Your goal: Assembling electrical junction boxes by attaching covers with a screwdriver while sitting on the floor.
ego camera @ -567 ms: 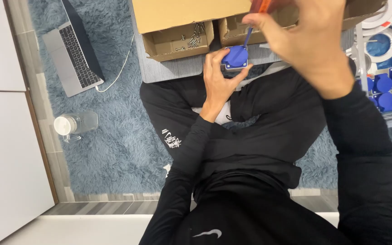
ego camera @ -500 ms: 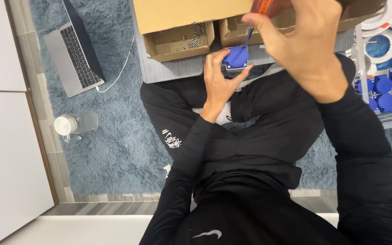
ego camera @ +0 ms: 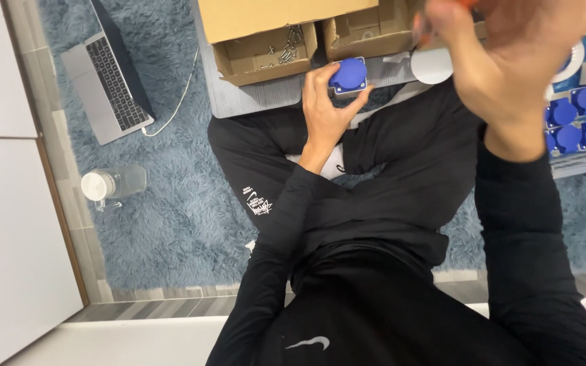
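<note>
Over the lap, left hand [ego camera: 325,112] grips a blue round-capped socket [ego camera: 348,74]; right hand [ego camera: 510,61], raised and blurred, clenches an orange-handled tool [ego camera: 468,3].

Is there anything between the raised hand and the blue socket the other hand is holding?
Nothing visible. The right hand is raised close to the camera, apart from the blue socket that the left hand grips over the lap. Between them lies only open space, with the grey board's edge behind.
</note>
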